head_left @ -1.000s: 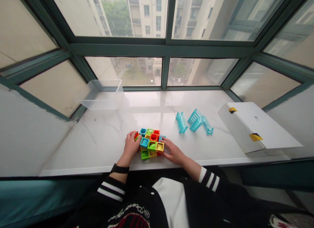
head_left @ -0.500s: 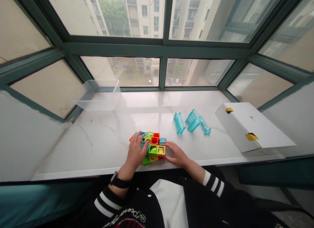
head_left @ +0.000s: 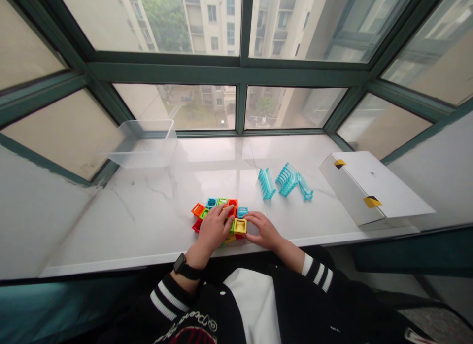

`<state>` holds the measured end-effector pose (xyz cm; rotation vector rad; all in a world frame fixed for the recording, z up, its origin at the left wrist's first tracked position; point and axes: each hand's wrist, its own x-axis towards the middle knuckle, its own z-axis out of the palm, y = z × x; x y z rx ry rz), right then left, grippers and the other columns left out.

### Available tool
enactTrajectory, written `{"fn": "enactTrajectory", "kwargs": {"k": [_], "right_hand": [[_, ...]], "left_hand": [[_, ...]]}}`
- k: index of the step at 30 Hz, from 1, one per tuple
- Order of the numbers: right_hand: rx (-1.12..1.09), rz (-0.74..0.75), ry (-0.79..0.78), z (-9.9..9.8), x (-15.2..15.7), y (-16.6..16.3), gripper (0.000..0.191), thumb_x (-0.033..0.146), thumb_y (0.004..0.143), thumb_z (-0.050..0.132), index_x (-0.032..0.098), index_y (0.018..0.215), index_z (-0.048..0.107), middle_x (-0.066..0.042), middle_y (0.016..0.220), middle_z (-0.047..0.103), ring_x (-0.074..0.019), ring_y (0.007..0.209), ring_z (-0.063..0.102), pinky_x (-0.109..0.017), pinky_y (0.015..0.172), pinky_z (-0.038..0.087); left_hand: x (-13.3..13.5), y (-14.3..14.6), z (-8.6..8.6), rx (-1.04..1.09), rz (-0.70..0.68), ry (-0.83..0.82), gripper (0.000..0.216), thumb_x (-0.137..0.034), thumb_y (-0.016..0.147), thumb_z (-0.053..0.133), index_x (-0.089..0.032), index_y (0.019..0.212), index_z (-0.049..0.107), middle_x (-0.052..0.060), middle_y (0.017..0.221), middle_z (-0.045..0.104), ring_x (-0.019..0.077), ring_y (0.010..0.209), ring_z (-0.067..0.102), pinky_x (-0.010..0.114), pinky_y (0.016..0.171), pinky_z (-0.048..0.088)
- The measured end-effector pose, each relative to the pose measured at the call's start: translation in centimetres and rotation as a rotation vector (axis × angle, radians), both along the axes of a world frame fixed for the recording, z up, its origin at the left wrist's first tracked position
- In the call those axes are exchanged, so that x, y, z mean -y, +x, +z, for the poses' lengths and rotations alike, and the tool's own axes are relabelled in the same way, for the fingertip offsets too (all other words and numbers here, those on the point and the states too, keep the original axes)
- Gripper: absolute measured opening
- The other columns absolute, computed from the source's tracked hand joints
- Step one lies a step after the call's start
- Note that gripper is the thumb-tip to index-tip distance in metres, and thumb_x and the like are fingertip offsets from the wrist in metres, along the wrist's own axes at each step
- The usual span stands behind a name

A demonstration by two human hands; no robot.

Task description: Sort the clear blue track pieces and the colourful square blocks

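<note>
Colourful hollow toy blocks in red, orange, green, blue and yellow lie clustered near the counter's front edge. My left hand (head_left: 213, 227) rests palm down over the middle of the cluster, fingers stretched toward a red block (head_left: 232, 203) and thumb apart from them. It hides several blocks beneath. At the right side, my right hand (head_left: 263, 230) has its thumb and fingers around the edge of a yellow block (head_left: 240, 226). A blue block (head_left: 242, 212) is just above those fingertips. Left of my left hand sit an orange block (head_left: 198, 209) and a blue block (head_left: 212, 202).
Translucent blue ribbed track pieces (head_left: 287, 179) lie right of centre on the white marble counter (head_left: 158, 221). A clear plastic bin (head_left: 148, 154) stands back left. A white box (head_left: 373, 191) with yellow-black tabs sits at the right. Green-framed windows (head_left: 242, 107) border the back.
My left hand has slid right across the blocks, uncovering orange, green and red ones on the left. My right hand keeps its place at the yellow block. The view has shifted slightly.
</note>
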<state>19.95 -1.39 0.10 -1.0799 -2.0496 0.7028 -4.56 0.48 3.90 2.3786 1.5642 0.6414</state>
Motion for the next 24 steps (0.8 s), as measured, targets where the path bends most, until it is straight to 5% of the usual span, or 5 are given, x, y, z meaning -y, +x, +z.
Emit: {"fn": "enactTrajectory", "kwargs": {"k": [6,13,16,24], "right_hand": [[-0.114,-0.098,-0.082,0.5,0.2,1.1,0.039,0.029,0.083,0.078,0.024,0.121,0.070,-0.010,0.119,0.073,-0.0285,0.113,0.069,-0.048,0.104,0.056],[-0.632,-0.175,-0.504,0.6,-0.7,2.2,0.052,0.054,0.087,0.078,0.025,0.128,0.064,-0.008,0.124,0.076,-0.0294,0.116,0.073,-0.048,0.102,0.061],[-0.724,-0.193,-0.512,0.8,-1.0,1.7,0.056,0.057,0.083,0.082,0.026,0.125,0.063,-0.009,0.128,0.075,-0.0297,0.122,0.071,-0.050,0.107,0.059],[-0.606,-0.058,-0.388,2.4,-0.6,-0.6,0.052,0.047,0.088,0.082,0.027,0.129,0.058,-0.010,0.138,0.069,-0.0267,0.122,0.072,-0.048,0.112,0.057]], "left_hand": [[0.0,0.1,-0.2,0.012,0.006,-0.005,0.042,-0.040,0.106,0.049,-0.026,0.143,0.063,0.012,0.145,0.064,0.0323,0.132,0.061,0.052,0.112,0.051],[-0.2,0.0,-0.1,0.015,0.038,-0.008,0.043,-0.042,0.103,0.054,-0.029,0.143,0.063,0.013,0.151,0.059,0.0349,0.135,0.057,0.056,0.113,0.049],[-0.1,0.3,0.9,0.056,0.079,0.033,0.048,-0.043,0.102,0.056,-0.026,0.146,0.059,0.014,0.157,0.053,0.0371,0.140,0.053,0.058,0.115,0.046],[0.3,2.4,3.4,0.213,-0.075,-0.056,0.057,-0.051,0.098,0.064,-0.022,0.147,0.058,0.012,0.129,0.073,0.0342,0.123,0.064,0.055,0.109,0.048]]}}
